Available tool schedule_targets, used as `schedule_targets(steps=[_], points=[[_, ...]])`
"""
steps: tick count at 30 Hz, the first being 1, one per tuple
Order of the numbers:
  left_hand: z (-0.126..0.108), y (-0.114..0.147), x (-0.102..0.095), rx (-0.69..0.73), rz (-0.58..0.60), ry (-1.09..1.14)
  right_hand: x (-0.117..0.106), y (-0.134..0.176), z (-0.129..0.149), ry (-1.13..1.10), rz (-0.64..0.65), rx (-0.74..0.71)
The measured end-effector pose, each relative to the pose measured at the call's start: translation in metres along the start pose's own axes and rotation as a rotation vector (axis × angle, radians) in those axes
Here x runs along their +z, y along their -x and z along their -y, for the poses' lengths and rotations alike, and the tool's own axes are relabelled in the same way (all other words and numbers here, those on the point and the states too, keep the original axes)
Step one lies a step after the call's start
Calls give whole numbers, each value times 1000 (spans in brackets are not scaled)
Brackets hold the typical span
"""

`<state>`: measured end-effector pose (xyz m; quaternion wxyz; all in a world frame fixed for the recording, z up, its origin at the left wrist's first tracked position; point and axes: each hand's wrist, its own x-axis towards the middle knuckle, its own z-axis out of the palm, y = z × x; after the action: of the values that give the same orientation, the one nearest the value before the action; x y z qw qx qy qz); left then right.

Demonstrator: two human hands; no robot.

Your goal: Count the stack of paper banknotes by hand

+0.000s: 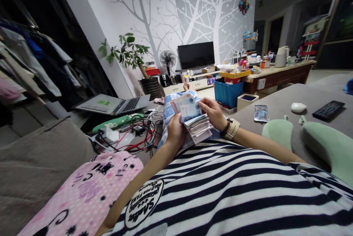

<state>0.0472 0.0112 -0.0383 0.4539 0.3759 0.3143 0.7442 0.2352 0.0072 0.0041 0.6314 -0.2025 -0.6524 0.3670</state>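
Sheaf of blue, pink and white paper banknotes [190, 110] above the lap of blue-and-white checked cloth [168, 105]; its upper leaves point away from the striped torso [234, 188], its lower ends fan toward it. The bare left hand [176, 129] clamps its grip on the left side. The bare right hand [213, 112], angled inward, curled, meets the upper right edge; whether its grip pinches a note cannot be told.

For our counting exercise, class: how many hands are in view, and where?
2. The left hand holds the banknotes from the left, partly hidden behind them; the right hand, with a beige strap at its wrist, touches their upper right edge.
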Motion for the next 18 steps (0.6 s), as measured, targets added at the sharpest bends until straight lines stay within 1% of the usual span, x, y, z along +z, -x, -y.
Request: schedule_targets(steps=[2, 4, 7, 9, 13, 16, 18], points=[[1, -1, 2, 7, -19, 2, 1, 1, 0, -3, 2, 20], [2, -1, 4, -4, -10, 24, 1, 1, 0, -11, 11, 39], [4, -1, 5, -25, 43, 66, 1, 0, -1, -3, 19, 43], [3, 1, 5, -25, 64, 87, 0, -1, -1, 8, 0, 48], [-4, 7, 2, -37, 129, 60, 0, -3, -2, 2, -40, 71], [-11, 10, 0, -51, 183, 39, -1, -4, -4, 23, -23, 68], [-13, 10, 0, -51, 190, 40, -2, -4, -5, 48, -9, 63]])
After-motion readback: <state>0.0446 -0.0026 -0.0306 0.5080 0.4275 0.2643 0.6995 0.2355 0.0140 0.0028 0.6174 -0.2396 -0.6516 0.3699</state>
